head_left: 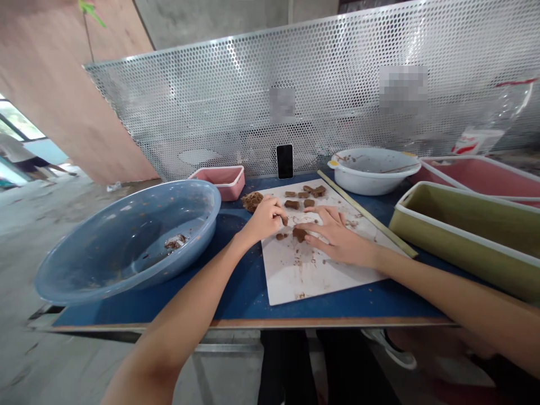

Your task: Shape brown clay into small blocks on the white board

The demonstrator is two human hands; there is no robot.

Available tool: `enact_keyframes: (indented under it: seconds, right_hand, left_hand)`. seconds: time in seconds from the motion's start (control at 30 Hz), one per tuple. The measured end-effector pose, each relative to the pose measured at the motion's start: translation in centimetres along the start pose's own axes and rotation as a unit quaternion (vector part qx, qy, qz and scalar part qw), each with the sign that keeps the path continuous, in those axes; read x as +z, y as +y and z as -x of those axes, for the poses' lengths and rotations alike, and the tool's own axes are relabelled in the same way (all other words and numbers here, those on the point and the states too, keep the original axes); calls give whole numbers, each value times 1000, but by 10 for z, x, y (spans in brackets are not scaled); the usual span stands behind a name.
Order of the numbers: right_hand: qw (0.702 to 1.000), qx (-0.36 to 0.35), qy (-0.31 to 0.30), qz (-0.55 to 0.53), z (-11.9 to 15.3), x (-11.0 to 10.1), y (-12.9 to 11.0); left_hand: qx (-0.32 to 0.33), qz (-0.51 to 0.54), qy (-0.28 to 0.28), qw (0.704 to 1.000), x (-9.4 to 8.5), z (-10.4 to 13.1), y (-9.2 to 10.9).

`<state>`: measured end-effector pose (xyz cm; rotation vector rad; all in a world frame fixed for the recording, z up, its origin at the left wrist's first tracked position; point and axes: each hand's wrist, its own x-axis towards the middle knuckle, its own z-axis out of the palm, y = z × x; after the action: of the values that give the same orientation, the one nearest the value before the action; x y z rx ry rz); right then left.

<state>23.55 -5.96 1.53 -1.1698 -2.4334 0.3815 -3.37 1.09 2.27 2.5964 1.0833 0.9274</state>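
Observation:
A white board (291,284) lies on the blue table, smeared with brown crumbs. My left hand (266,218) is closed, its fingertips pinching a small brown clay-like piece (284,220) over the board's left part. To its right, my right hand (333,233) has its fingers spread, with index finger and thumb around a brown lump (300,234) that rests on the board. Beyond both hands, several brown blocks (292,204) are grouped on the upper part of the board. Behind my left hand sits a larger rough brown clump (252,201).
A big blue basin (169,191) stands left. At the back are a pink tub (232,191), an upright phone (284,161) and a white basin (371,183). A wooden strip (367,214) runs along the board's right edge, beside a green trough (455,247). Perforated metal (236,112) rises behind.

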Motion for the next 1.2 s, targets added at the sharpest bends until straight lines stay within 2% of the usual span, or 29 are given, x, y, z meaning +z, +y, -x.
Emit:
enact_keyframes:
  seconds: [0.37, 0.87, 0.97, 1.07, 1.2]
  right_hand:
    - [1000, 4, -19, 5, -1, 5, 4]
    - [1000, 8, -2, 24, 0, 7, 9]
    - [999, 10, 13, 32, -1, 8, 9]
    - [998, 11, 37, 50, -2, 10, 14]
    - [996, 19, 73, 56, -5, 12, 24]
  left_hand:
    - [0, 2, 0, 1000, 3, 1, 1]
    - [-6, 0, -12, 1000, -1, -1, -1]
    - [-14, 27, -59, 998, -12, 0, 2]
    - [-38, 67, -149, 986, -24, 1, 5]
    - [-50, 37, -242, 968, -33, 0, 4]
